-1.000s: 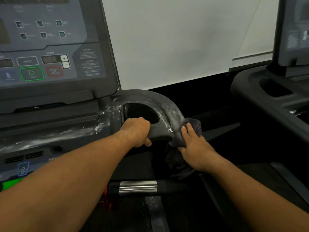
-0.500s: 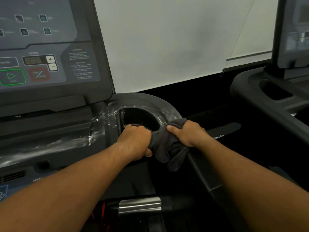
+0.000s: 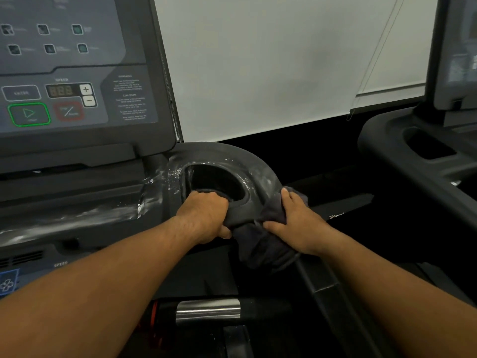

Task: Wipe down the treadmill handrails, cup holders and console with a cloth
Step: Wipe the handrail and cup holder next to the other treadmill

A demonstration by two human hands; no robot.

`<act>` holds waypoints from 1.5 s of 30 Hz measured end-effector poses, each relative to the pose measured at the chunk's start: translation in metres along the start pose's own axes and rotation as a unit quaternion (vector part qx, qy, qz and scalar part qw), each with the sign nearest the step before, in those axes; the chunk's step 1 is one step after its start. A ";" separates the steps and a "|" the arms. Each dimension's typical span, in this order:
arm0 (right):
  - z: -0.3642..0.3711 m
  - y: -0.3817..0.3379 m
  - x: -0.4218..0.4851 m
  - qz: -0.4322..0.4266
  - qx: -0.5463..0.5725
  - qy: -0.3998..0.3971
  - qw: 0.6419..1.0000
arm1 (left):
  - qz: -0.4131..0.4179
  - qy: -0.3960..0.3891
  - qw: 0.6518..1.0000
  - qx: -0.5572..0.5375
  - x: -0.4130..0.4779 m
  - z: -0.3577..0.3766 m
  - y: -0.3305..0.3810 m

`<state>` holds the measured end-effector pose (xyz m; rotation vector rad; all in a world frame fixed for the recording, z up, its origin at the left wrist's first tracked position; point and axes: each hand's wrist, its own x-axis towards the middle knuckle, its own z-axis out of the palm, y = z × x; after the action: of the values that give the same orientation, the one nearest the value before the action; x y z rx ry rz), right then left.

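Observation:
A dark grey cloth [image 3: 265, 244] is wrapped over the right handrail [image 3: 260, 174] where it curves down beside the cup holder [image 3: 219, 182]. My right hand [image 3: 296, 223] presses and grips the cloth against the rail. My left hand [image 3: 204, 215] is closed on the near rim of the cup holder, fingers hooked inside it. The rail and the ledge under the console [image 3: 77, 73] look wet and streaked. The console shows a green start button and a red stop button.
A chrome-banded grip bar [image 3: 209, 308] runs across below my arms. The lower handrail [image 3: 333, 295] slopes down to the right. A second treadmill [image 3: 418, 151] with its own cup holder stands at the right. A white wall is behind.
My right hand with the cloth slid from the top of the rail next to the cup holder to its outer right side and lower. My left hand kept its grip on the rim.

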<state>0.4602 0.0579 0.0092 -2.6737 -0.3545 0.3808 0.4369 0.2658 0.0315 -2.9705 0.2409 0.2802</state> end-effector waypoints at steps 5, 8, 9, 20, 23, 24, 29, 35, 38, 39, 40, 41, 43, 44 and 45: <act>-0.002 -0.008 0.010 0.051 0.002 0.021 0.998 | -0.002 0.005 1.000 -0.013 0.000 0.000 0.000; -0.003 -0.027 0.040 0.155 0.021 0.046 0.987 | -0.002 0.006 1.000 -0.012 0.001 -0.002 0.002; -0.002 -0.032 0.048 0.176 0.027 0.061 0.982 | 0.000 0.005 1.000 -0.011 0.002 -0.002 0.002; 0.006 -0.050 0.103 0.031 -0.082 0.057 0.994 | -0.011 0.001 1.000 0.004 0.004 0.002 0.001; 0.005 -0.031 0.079 -0.076 -0.132 0.010 0.988 | -0.013 0.017 1.000 -0.013 0.003 0.004 -0.002; 0.004 -0.024 0.066 -0.101 -0.141 0.006 0.985 | -0.013 0.023 1.000 -0.016 0.002 0.004 -0.002; 0.000 -0.011 0.023 -0.111 -0.141 -0.010 0.984 | -0.009 0.017 0.999 -0.034 0.002 0.004 -0.004; -0.002 -0.043 0.090 0.080 -0.061 0.024 0.995 | 0.010 0.008 1.000 -0.015 0.006 0.004 -0.005; -0.008 -0.059 0.124 0.127 -0.040 0.051 0.990 | 0.012 0.013 1.000 -0.003 0.008 0.008 -0.007; -0.008 -0.062 0.132 0.130 -0.036 0.059 0.989 | 0.012 0.015 1.000 0.002 0.009 0.009 -0.008; -0.008 -0.065 0.140 0.127 -0.035 0.065 0.989 | 0.012 0.017 1.000 0.006 0.011 0.010 -0.008; -0.009 -0.069 0.146 0.121 -0.037 0.069 0.990 | 0.013 0.020 1.000 0.009 0.012 0.011 -0.009; -0.009 -0.071 0.151 0.104 -0.045 0.069 0.991 | 0.016 0.018 1.000 0.011 0.013 0.012 -0.010; -0.008 -0.070 0.150 0.093 -0.047 0.069 0.992 | 0.018 0.014 1.000 0.010 0.014 0.012 -0.011; -0.008 -0.067 0.147 0.080 -0.046 0.067 0.993 | 0.019 0.012 1.000 0.008 0.014 0.012 -0.011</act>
<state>0.5869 0.1585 0.0144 -2.8083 -0.1196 0.2340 0.4499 0.2767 0.0181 -2.9578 0.3025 0.2470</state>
